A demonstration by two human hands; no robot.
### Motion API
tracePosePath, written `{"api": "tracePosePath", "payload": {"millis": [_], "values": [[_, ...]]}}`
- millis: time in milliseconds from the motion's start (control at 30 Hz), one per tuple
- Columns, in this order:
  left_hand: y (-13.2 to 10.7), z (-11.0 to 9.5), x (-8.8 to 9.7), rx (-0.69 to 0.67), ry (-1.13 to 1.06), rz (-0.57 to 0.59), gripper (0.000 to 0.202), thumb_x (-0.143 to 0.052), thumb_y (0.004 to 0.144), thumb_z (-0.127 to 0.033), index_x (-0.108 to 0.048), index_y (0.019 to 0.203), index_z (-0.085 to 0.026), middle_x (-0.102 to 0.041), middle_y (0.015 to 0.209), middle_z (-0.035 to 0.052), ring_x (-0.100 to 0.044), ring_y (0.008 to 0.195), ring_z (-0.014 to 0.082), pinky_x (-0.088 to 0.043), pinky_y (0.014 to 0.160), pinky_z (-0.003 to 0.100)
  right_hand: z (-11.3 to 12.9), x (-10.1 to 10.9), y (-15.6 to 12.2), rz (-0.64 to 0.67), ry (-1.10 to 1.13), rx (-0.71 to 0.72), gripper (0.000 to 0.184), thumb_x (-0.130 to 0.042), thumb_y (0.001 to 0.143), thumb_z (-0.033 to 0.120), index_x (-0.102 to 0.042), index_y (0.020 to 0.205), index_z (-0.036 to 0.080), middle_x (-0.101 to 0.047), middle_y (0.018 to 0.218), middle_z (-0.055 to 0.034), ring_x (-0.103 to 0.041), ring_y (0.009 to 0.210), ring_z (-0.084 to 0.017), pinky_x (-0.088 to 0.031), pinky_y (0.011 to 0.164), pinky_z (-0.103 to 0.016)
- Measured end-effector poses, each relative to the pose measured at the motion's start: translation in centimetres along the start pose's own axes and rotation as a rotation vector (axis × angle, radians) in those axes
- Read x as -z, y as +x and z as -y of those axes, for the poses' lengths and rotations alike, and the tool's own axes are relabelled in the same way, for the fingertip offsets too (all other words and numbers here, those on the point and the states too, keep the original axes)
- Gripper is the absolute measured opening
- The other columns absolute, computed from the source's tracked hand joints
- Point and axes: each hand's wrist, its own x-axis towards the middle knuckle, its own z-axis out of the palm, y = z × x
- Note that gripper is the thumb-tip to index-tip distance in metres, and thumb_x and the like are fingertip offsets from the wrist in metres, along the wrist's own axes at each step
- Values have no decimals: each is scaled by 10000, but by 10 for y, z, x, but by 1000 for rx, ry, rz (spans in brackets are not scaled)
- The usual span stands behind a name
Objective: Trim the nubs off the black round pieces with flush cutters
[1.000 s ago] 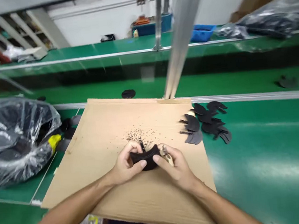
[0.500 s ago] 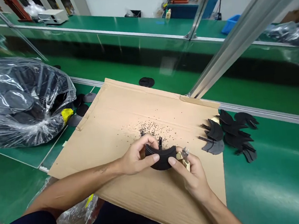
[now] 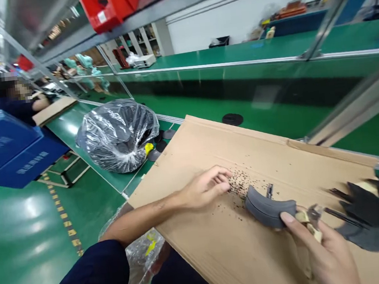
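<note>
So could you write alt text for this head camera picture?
A right hand holds a curved black part and small cutters over a cardboard sheet; the left hand rests empty beside black trimmings. A plastic bag lies behind.

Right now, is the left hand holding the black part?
No. The left hand lies open on the cardboard, apart; the right hand grips the black part.
</note>
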Motion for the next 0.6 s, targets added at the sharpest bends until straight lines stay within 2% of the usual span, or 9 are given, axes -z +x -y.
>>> {"api": "tracePosePath", "payload": {"millis": [67,100,167,200,267,367,467,600], "values": [[-2,6,42,-7,333,-83,202,-481,994,-312,-635,999,-180,-703,977,79,-667,948,203,-527,907,347,-4,1,2,1,9,-45,419,-782,640,619,-668,635,216,-641,668,-48,-589,667,-218,-501,580,-291],[-3,10,65,49,510,-120,211,-464,993,-273,-648,979,-170,-709,988,88,-669,963,209,-527,929,358,-6,0,2,6,19,-67,422,-782,633,619,-653,621,218,-625,657,-42,-577,659,-214,-495,579,-293],[-6,19,107,263,912,-145,258,-422,980,-180,-661,1074,-152,-702,1115,122,-651,1082,226,-504,1004,370,-9,0,-1,1,35,-72,421,-779,642,609,-619,607,222,-585,638,-24,-549,637,-199,-481,573,-290],[-7,24,124,380,1096,-99,299,-404,978,-162,-651,1147,-159,-679,1206,131,-627,1159,237,-490,1036,375,-10,-1,-2,5,44,-66,413,-776,654,599,-612,613,222,-572,639,-17,-539,634,-192,-476,576,-287],[-10,34,148,469,1204,-83,360,-393,960,-119,-627,1234,-131,-639,1292,177,-609,1210,278,-479,1052,413,-11,-2,-3,23,61,-53,396,-770,682,576,-604,627,220,-559,648,-12,-526,638,-182,-469,583,-279],[-9,47,161,522,1242,-45,344,-424,958,-136,-619,1241,-123,-656,1253,187,-636,1171,295,-489,1032,420,-10,-3,-4,30,76,-41,385,-769,699,546,-572,623,224,-531,641,-3,-500,628,-173,-454,569,-270],[-4,57,158,573,1283,-45,279,-461,966,-192,-623,1177,-106,-688,1143,190,-655,1116,315,-505,992,437,-9,-3,-4,23,84,-32,366,-764,711,532,-575,642,226,-537,654,-3,-508,640,-180,-465,574,-273],[5,58,154,579,1329,-95,288,-519,924,-169,-599,1191,-95,-674,1156,201,-644,1111,330,-506,977,445,-7,-1,-5,27,87,-47,367,-764,701,548,-620,665,212,-578,671,-18,-534,653,-191,-481,588,-280]]}}
